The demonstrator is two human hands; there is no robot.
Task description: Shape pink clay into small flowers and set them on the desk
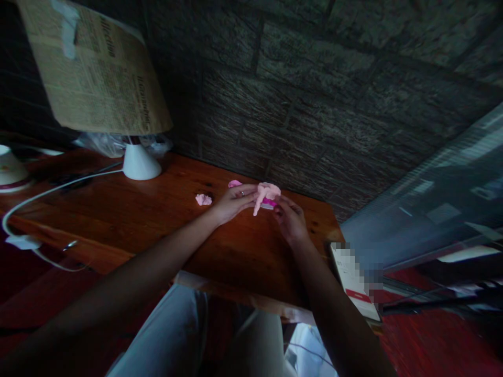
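A lump of pale pink modelling clay (269, 192) hangs over the rim of a small whitish tub, with a long strip drooping at its left. My left hand (233, 203) grips the clay's left side with its fingers closed. On the right, the fingers of my right hand (291, 219) pinch around a bright magenta piece (269, 202) below the clay; its exact kind cannot be made out. Behind my left fingers lies a pink round thing (234, 183), partly hidden. A loose crumpled bit of pink clay (203, 199) rests on the wooden table (243, 256) left of my hands.
A lamp (142, 163) with a newsprint shade stands at the left, its white cord (58, 186) running over the front edge. A paper cup (11, 170) is at far left. A dark brick wall (294, 94) backs the table. A white box (356, 283) sits at right.
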